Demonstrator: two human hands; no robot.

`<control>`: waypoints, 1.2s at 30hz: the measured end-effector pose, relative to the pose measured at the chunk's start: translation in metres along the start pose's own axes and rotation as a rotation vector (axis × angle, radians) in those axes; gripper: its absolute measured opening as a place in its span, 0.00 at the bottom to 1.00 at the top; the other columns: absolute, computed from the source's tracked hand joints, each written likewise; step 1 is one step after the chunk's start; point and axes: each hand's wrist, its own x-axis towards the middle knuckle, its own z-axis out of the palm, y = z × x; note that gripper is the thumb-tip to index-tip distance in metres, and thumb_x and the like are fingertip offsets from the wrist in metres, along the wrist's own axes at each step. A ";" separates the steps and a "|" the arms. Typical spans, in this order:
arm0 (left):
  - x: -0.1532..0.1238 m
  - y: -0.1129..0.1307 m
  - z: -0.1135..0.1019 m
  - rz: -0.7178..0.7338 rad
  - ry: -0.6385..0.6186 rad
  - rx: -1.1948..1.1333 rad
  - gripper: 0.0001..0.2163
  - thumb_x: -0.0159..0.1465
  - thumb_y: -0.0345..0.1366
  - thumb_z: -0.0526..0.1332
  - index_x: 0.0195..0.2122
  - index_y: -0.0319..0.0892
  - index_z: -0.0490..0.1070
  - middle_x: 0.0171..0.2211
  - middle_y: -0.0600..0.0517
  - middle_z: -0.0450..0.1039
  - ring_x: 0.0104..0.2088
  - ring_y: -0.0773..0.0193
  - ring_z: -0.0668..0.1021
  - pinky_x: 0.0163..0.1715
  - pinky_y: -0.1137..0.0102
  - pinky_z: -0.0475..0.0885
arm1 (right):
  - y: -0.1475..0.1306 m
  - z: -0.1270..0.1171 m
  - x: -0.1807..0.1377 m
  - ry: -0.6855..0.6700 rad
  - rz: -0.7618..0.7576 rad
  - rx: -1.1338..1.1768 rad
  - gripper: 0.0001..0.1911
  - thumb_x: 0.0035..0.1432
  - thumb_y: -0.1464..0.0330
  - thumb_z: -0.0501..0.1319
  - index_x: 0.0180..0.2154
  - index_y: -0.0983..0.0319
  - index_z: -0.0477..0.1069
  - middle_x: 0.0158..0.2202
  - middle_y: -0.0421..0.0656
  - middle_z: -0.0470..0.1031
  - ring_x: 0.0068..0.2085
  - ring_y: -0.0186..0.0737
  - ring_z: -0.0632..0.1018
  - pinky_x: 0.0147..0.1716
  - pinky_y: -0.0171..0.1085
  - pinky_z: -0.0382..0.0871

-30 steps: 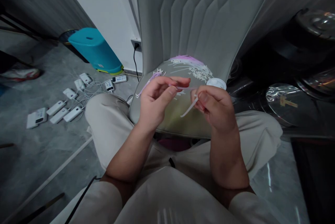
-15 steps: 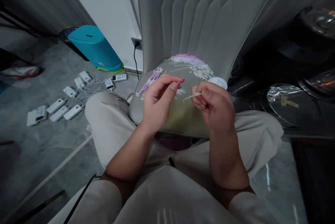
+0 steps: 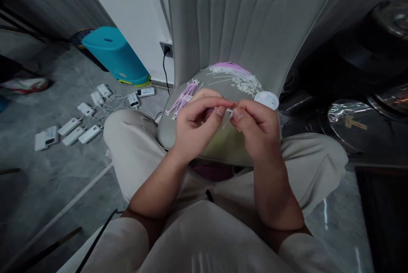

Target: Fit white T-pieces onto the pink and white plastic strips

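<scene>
My left hand (image 3: 196, 126) and my right hand (image 3: 256, 130) meet fingertip to fingertip above a grey padded chair seat (image 3: 178, 135). Both pinch a thin white strip (image 3: 230, 112) between thumb and fingers; most of the strip is hidden by the fingers. On the seat behind my hands lie a bunch of purple strips (image 3: 183, 98), a heap of pink and white strips (image 3: 237, 75) and a round white lid (image 3: 266, 99). I sit cross-legged in pale trousers with the seat between my knees.
The chair's ribbed grey backrest (image 3: 242, 18) rises right behind the seat. On the grey floor at left lie several white power banks with cables (image 3: 79, 124) and a tipped teal bin (image 3: 111, 56). Shiny metal lids and pots (image 3: 353, 122) stand at right.
My hands came together: the right hand moved left and up, the left fingers closed toward it. The strip that hung from my right hand is now pinched between both.
</scene>
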 end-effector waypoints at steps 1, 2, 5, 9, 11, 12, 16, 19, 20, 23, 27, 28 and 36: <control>0.000 0.000 0.000 0.002 0.002 0.005 0.06 0.69 0.39 0.62 0.40 0.50 0.81 0.35 0.51 0.76 0.36 0.65 0.78 0.31 0.69 0.73 | 0.000 -0.001 0.000 -0.001 -0.001 -0.008 0.21 0.67 0.62 0.58 0.22 0.59 0.58 0.21 0.36 0.56 0.25 0.34 0.56 0.27 0.38 0.50; 0.000 -0.001 0.001 0.000 0.010 0.006 0.06 0.69 0.39 0.63 0.40 0.51 0.80 0.35 0.51 0.77 0.36 0.65 0.78 0.31 0.69 0.73 | 0.001 -0.002 0.000 -0.004 -0.004 -0.013 0.20 0.67 0.62 0.57 0.22 0.59 0.58 0.22 0.36 0.57 0.25 0.34 0.56 0.27 0.38 0.50; -0.001 -0.002 0.002 -0.008 0.047 -0.012 0.05 0.67 0.40 0.64 0.42 0.52 0.79 0.36 0.53 0.77 0.35 0.67 0.77 0.33 0.69 0.74 | 0.002 -0.004 0.000 -0.014 -0.023 -0.009 0.19 0.67 0.62 0.57 0.23 0.58 0.59 0.22 0.37 0.57 0.26 0.35 0.57 0.27 0.39 0.50; -0.002 -0.001 0.003 0.000 0.071 -0.032 0.04 0.66 0.41 0.66 0.41 0.51 0.78 0.36 0.53 0.76 0.34 0.68 0.76 0.34 0.70 0.74 | 0.001 -0.004 -0.001 -0.028 0.008 -0.011 0.19 0.67 0.61 0.57 0.23 0.58 0.59 0.22 0.37 0.57 0.26 0.35 0.57 0.27 0.39 0.50; -0.001 -0.001 0.003 -0.002 0.076 -0.028 0.05 0.66 0.42 0.66 0.40 0.50 0.78 0.36 0.53 0.76 0.33 0.68 0.76 0.34 0.70 0.73 | 0.001 -0.003 -0.001 -0.012 0.012 0.003 0.20 0.66 0.60 0.58 0.23 0.58 0.58 0.22 0.37 0.57 0.26 0.35 0.57 0.27 0.39 0.50; 0.000 -0.002 0.003 -0.005 0.078 -0.030 0.06 0.66 0.43 0.66 0.40 0.50 0.78 0.36 0.53 0.76 0.33 0.68 0.76 0.33 0.71 0.73 | 0.003 -0.003 0.000 0.003 0.007 0.020 0.21 0.66 0.59 0.58 0.23 0.58 0.58 0.22 0.37 0.56 0.26 0.35 0.57 0.27 0.39 0.50; 0.003 -0.026 0.000 -0.100 0.044 0.011 0.08 0.65 0.44 0.66 0.41 0.48 0.78 0.35 0.54 0.77 0.31 0.70 0.76 0.31 0.73 0.71 | 0.026 -0.012 0.015 0.044 0.078 0.028 0.19 0.64 0.61 0.58 0.22 0.59 0.59 0.22 0.35 0.57 0.26 0.33 0.59 0.27 0.37 0.51; 0.002 -0.063 -0.002 -0.277 -0.063 0.225 0.06 0.64 0.35 0.65 0.41 0.45 0.79 0.38 0.52 0.81 0.33 0.68 0.78 0.34 0.72 0.73 | 0.062 -0.027 0.030 0.029 0.258 -0.214 0.18 0.62 0.62 0.58 0.21 0.59 0.62 0.21 0.36 0.61 0.26 0.33 0.64 0.29 0.37 0.54; 0.001 -0.076 -0.003 -0.340 -0.117 0.324 0.06 0.64 0.32 0.64 0.40 0.43 0.79 0.39 0.50 0.82 0.36 0.66 0.79 0.39 0.70 0.74 | 0.075 -0.033 0.035 0.022 0.318 -0.315 0.18 0.63 0.61 0.56 0.22 0.59 0.64 0.22 0.37 0.64 0.27 0.34 0.65 0.30 0.37 0.56; -0.004 -0.105 -0.002 -0.452 -0.275 0.510 0.09 0.63 0.27 0.61 0.42 0.41 0.79 0.45 0.46 0.82 0.47 0.60 0.81 0.53 0.63 0.74 | 0.109 -0.046 0.040 -0.029 0.439 -0.598 0.17 0.63 0.58 0.55 0.24 0.59 0.67 0.24 0.40 0.69 0.28 0.37 0.67 0.33 0.39 0.58; -0.007 -0.118 -0.002 -0.416 -0.286 0.516 0.12 0.64 0.27 0.61 0.46 0.41 0.79 0.50 0.46 0.81 0.54 0.58 0.79 0.60 0.61 0.71 | 0.126 -0.055 0.038 -0.016 0.434 -0.707 0.13 0.61 0.60 0.58 0.28 0.60 0.72 0.30 0.46 0.75 0.33 0.43 0.72 0.38 0.42 0.61; -0.007 -0.119 -0.003 -0.394 -0.254 0.506 0.11 0.65 0.29 0.60 0.47 0.42 0.79 0.50 0.46 0.81 0.54 0.58 0.79 0.59 0.61 0.71 | 0.127 -0.056 0.037 -0.013 0.426 -0.720 0.12 0.61 0.61 0.58 0.31 0.61 0.74 0.33 0.48 0.77 0.35 0.45 0.73 0.40 0.43 0.62; -0.022 -0.115 -0.007 -0.413 -0.218 0.661 0.10 0.67 0.34 0.60 0.45 0.39 0.79 0.44 0.44 0.81 0.48 0.56 0.80 0.52 0.60 0.74 | 0.129 -0.063 0.016 0.037 0.349 -0.711 0.20 0.63 0.61 0.56 0.51 0.64 0.76 0.50 0.54 0.79 0.50 0.50 0.78 0.54 0.48 0.70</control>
